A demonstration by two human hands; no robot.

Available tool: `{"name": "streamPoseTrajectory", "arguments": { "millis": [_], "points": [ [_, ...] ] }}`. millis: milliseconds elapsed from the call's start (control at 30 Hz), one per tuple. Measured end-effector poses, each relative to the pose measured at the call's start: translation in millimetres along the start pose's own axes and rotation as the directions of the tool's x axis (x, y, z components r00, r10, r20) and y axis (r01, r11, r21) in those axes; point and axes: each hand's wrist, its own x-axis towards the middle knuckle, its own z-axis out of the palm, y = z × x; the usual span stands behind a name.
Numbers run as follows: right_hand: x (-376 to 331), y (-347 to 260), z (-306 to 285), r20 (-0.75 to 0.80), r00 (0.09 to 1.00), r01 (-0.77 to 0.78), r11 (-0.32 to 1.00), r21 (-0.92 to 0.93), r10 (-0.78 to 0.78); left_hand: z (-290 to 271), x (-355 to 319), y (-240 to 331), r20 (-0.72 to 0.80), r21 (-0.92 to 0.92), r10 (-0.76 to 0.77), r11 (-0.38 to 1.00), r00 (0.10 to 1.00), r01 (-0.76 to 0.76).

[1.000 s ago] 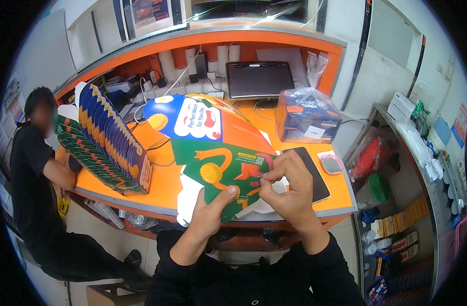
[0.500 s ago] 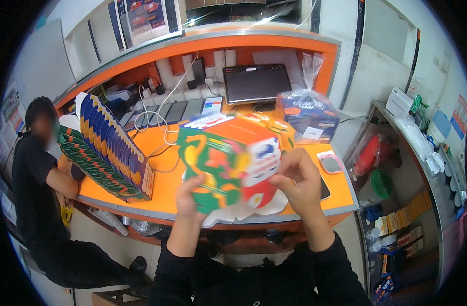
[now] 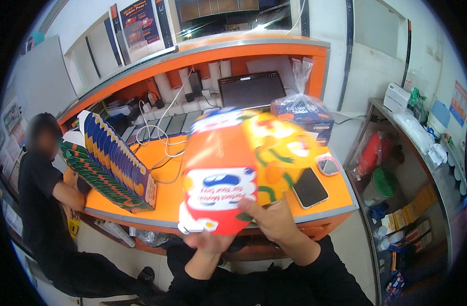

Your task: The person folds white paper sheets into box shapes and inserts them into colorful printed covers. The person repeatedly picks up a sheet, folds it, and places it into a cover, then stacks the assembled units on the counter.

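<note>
Above the front of the orange counter I hold a printed cardboard carton (image 3: 221, 158), with red-orange and yellow patterned panels, slightly blurred. My left hand (image 3: 210, 244) is under its lower edge, the fingers partly hidden behind the card. My right hand (image 3: 271, 220) grips the lower right, thumb on the front by the seam between the red and yellow panels. At the left of the counter stands a row of nested cartons (image 3: 116, 166) with blue and green panels, apart from my hands.
A black phone (image 3: 310, 188) and a pink-rimmed round-cornered item (image 3: 328, 165) lie right of the carton. Behind are a bagged blue box (image 3: 307, 115), a dark monitor (image 3: 251, 92), tablets and white cables. A person in black (image 3: 42, 194) leans at the left; cluttered shelves (image 3: 396, 214) stand right.
The carton has turned: its green panel no longer faces me, and red and yellow panels show. Both hands have moved lower, the right one also leftward. The phone is more exposed.
</note>
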Motion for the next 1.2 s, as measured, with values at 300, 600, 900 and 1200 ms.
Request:
{"name": "streamPoseTrajectory", "arguments": {
  "millis": [300, 600, 900, 1200],
  "points": [
    [-19, -29, -35, 0.296, 0.759, 0.448, 0.135, -0.884, -0.580, -5, -17, 39, -0.185, 0.378, -0.192, 0.891, 0.964, 0.251],
    [1, -26, -25, 0.046, 0.920, 0.274, 0.554, -0.786, -0.390, -37, -30, 24, -0.042, 0.883, -0.433, 0.405, 0.900, 0.237],
    [3, -51, -23, 0.383, 0.825, 0.506, 0.244, -0.827, -0.414, 13, 21, 54, -0.054, 0.622, -0.464, 0.677, 0.884, 0.394],
    [28, -81, -12, 0.562, 0.574, 0.639, -0.103, -0.762, -0.595, 66, 56, 81, 0.059, 0.766, -0.533, 0.566, 0.844, 0.304]
  ]
}}
